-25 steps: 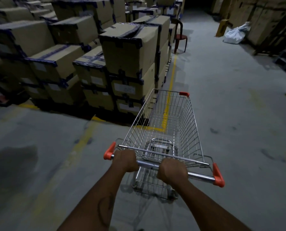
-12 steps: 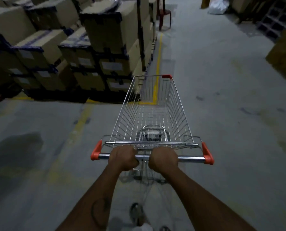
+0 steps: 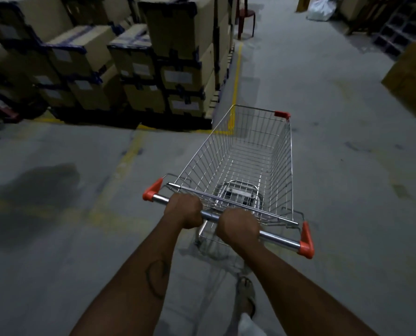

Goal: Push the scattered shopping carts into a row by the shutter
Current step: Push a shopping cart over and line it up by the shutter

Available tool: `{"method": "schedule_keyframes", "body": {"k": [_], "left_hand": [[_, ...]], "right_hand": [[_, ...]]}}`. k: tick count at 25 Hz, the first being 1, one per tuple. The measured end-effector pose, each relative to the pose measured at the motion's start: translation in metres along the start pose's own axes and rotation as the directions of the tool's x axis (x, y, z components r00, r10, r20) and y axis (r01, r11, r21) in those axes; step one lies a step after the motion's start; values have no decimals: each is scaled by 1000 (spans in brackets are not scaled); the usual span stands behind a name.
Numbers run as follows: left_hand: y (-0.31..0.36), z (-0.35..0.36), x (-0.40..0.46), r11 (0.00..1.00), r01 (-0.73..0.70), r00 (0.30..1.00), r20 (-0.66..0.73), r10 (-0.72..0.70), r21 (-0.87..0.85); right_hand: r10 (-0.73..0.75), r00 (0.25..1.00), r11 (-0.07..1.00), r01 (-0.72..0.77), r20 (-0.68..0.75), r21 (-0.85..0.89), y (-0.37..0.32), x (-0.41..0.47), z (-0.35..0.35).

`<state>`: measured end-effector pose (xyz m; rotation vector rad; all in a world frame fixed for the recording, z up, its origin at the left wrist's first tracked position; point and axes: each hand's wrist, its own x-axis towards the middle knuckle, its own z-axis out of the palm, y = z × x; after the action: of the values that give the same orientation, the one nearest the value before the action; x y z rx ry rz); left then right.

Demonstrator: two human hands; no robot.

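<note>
An empty wire shopping cart (image 3: pixel 248 151) with orange corner caps stands on the grey concrete floor in front of me, its nose angled to the upper right. My left hand (image 3: pixel 184 210) grips the chrome handle bar (image 3: pixel 278 237) left of its middle. My right hand (image 3: pixel 238 226) grips the same bar just beside it. Both fists are curled round the bar. No shutter and no other cart is in view.
Stacked cardboard boxes (image 3: pixel 177 69) on pallets fill the upper left, bordered by a yellow floor line (image 3: pixel 234 88). A red chair (image 3: pixel 245 18) stands behind them. A loose box (image 3: pixel 413 76) sits at the right edge, a white sack (image 3: pixel 320 10) far back. My foot (image 3: pixel 245 297) is under the cart.
The cart has rolled forward past the front corner of the box stack and swung its nose to the right. Both hands keep their grip on the handle bar.
</note>
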<state>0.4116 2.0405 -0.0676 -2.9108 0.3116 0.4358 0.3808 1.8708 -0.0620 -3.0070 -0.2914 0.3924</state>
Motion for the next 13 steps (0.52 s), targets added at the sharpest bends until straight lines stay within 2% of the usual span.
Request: {"method": "schedule_keyframes", "body": {"k": [4,13], "left_hand": [[7,29,-88,999,27,1000,-11,-26,29],[34,73,-281,988,150,988,46,-148,-46]], "right_hand": [[48,999,999,-48,-11,22,-37,-86,30],[-114,992,993,114,56,6,-80,-250,67]]}}
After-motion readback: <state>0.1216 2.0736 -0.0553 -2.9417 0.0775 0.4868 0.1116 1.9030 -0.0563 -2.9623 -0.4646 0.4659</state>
